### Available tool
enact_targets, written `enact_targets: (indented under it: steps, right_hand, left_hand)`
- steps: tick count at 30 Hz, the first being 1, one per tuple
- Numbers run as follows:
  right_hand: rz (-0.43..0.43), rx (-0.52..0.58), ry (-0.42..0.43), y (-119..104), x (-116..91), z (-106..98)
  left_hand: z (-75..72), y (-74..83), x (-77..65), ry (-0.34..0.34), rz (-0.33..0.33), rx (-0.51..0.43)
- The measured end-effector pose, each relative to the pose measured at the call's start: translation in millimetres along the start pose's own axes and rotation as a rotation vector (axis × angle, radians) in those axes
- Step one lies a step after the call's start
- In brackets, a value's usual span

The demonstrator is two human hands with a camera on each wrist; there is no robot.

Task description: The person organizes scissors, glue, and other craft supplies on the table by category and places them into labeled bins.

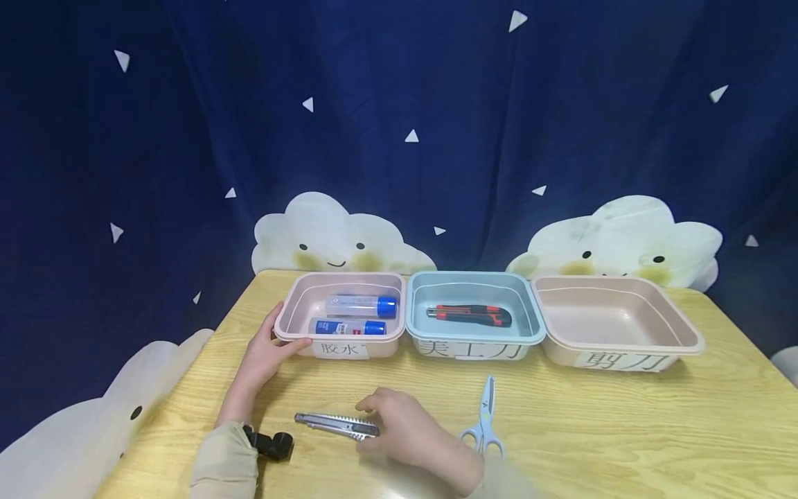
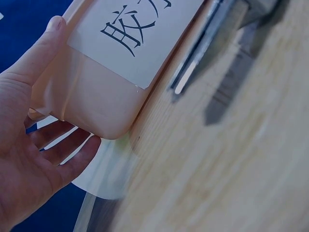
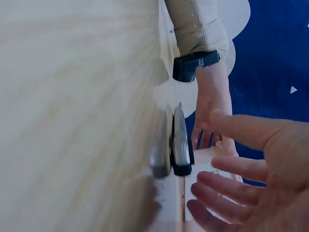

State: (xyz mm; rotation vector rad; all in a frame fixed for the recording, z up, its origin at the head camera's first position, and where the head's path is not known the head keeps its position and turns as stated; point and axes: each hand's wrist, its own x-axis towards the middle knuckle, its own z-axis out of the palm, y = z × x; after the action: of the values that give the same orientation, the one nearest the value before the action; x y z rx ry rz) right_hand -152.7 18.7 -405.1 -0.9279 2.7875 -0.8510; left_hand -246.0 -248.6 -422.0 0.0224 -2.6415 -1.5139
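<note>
My left hand [image 1: 264, 352] grips the near left corner of the pink bin [image 1: 293, 298], its thumb along the front rim and fingers around the side. Inside that bin lie two clear glue bottles with blue caps, one [image 1: 352, 305] behind the other [image 1: 343, 327]. A silver utility knife [image 1: 337, 423] lies on the table in front of the bin. Over the knife's right end is my right hand [image 1: 408, 430], fingers spread. The right wrist view shows a gap between these fingers and the knife [image 3: 180, 145]. Blue scissors [image 1: 486, 412] lie right of that hand.
A blue bin [image 1: 474, 278] in the middle holds a red and black utility knife [image 1: 470, 315]. At the right stands a beige bin [image 1: 623, 312]. All bins carry paper labels in front. A dark blue curtain [image 1: 399, 83] with clouds hangs behind the wooden table [image 1: 598, 430].
</note>
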Motion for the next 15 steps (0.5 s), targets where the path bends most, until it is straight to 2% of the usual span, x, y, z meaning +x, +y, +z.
enact_targets:
  steps: [5,15]
  right_hand:
    - [-0.013,0.002,-0.028,1.0,1.6,7.4]
    - [-0.003,-0.055,-0.012,2.5,1.4,9.9]
  left_hand:
    - [-1.5,-1.1,0.1,-0.001,-0.021,0.015]
    - [-1.0,-1.4,2.2,-0.013,-0.024,0.020]
